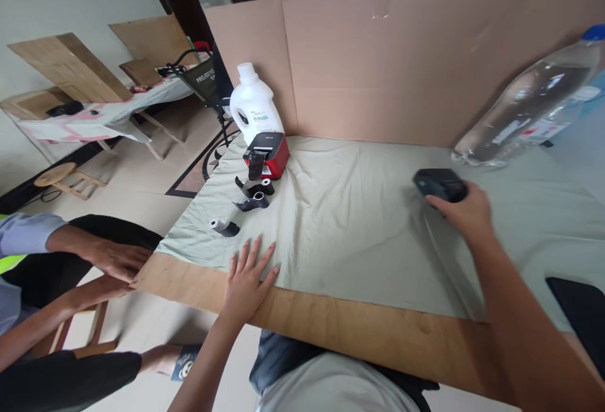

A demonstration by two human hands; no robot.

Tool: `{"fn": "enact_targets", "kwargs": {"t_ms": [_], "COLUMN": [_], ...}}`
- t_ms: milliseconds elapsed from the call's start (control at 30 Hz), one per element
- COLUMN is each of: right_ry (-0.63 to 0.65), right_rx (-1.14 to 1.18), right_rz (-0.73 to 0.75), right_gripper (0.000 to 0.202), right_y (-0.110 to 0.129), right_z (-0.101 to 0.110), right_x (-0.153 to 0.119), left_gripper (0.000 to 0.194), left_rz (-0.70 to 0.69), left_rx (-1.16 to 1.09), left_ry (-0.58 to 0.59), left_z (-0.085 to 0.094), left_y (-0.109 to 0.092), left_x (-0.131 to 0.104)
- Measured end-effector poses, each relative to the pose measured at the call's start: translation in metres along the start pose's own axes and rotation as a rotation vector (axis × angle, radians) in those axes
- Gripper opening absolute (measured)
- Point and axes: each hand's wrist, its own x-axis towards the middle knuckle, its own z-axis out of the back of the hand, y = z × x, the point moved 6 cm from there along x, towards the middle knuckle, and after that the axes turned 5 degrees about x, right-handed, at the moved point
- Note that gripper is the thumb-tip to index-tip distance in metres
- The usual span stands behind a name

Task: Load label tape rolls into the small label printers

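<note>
My left hand (249,280) lies flat with fingers spread at the table's front edge, holding nothing. On the right, my right hand (466,207) grips a small black device (440,184) from its right side, over the pale green cloth (350,210). At the left stands a red and black printer (276,155) with a dark strip (256,165) hanging from its front. Two dark rolls (258,187) (258,200) with loose ends lie below it. A third roll (225,228), white at one end, lies just above my left hand.
A white jug (258,106) stands behind the printer. Cardboard (401,59) walls the back. A large clear bottle (529,100) leans at the back right, and a black flat object (579,314) lies at the right edge. Another person's hands (113,267) rest by the left corner.
</note>
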Motion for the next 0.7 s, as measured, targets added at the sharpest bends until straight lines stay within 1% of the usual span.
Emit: {"fn": "enact_targets", "kwargs": {"t_ms": [33,67,133,200,267,367,467,533,700], "right_ry": [0.086,0.142,0.199,0.214,0.184,0.109,0.068,0.048,0.021], "right_rx": [0.051,0.094,0.157,0.222,0.271,0.284,0.282,0.283,0.204], "right_rz": [0.005,0.014,0.023,-0.021,-0.109,-0.242,-0.335,-0.356,-0.326], "right_gripper": [0.085,0.090,0.093,0.093,0.094,0.098,0.102,0.103,0.103], "right_y": [0.019,0.038,0.073,0.099,0.116,0.132,0.143,0.149,0.158], "right_z": [-0.010,-0.019,-0.034,-0.048,-0.060,-0.073,-0.083,-0.089,-0.093], "right_x": [-0.018,-0.036,-0.071,-0.100,-0.123,-0.146,-0.160,-0.166,-0.176], "left_gripper": [0.054,0.054,0.053,0.053,0.053,0.053,0.053,0.052,0.052], "left_rz": [-0.004,-0.007,-0.003,0.004,0.000,-0.016,-0.018,-0.018,-0.026], "left_rx": [0.004,0.006,0.005,-0.003,-0.011,-0.010,-0.007,-0.007,-0.011], "left_ry": [-0.007,-0.012,-0.022,-0.029,-0.031,-0.030,-0.033,-0.037,-0.035], "left_z": [0.000,0.000,0.001,0.001,0.001,0.001,-0.001,-0.001,-0.001], "left_y": [-0.001,-0.001,-0.002,-0.003,-0.003,-0.003,-0.002,-0.001,-0.002], "left_x": [0.000,0.000,-0.001,-0.001,-0.002,-0.003,-0.003,-0.003,-0.004]}}
